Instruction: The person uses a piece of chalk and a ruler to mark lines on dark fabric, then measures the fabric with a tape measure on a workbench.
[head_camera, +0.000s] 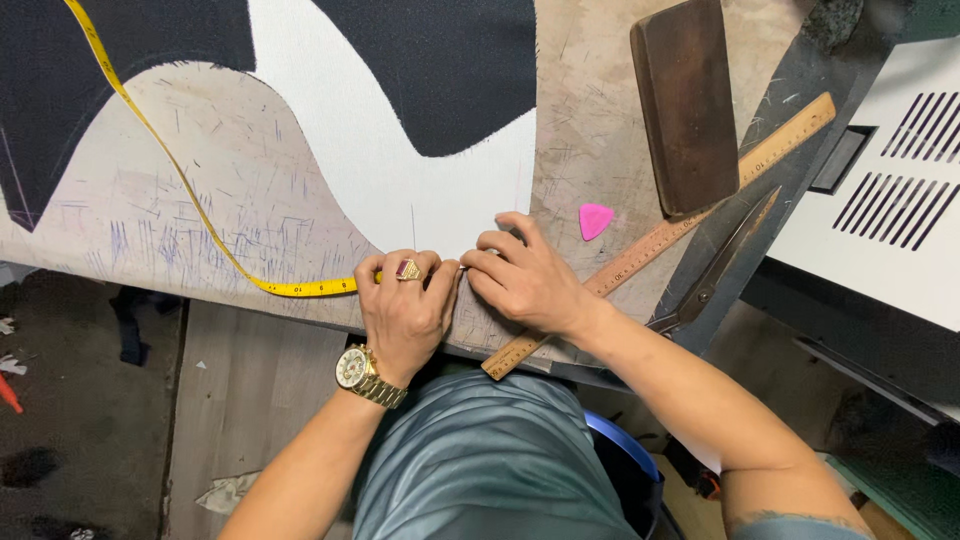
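Yellow tape measure (190, 190) pinned at the table's near edge, both your hands pressed together on the white fabric (400, 170).

Your left hand (405, 310) pinches the tape's end; your right hand (525, 280) lies flat, fingers closed on the cloth, over the wooden ruler (700, 215). Pink chalk (595, 220) sits just beyond, scissors (715, 270) near.
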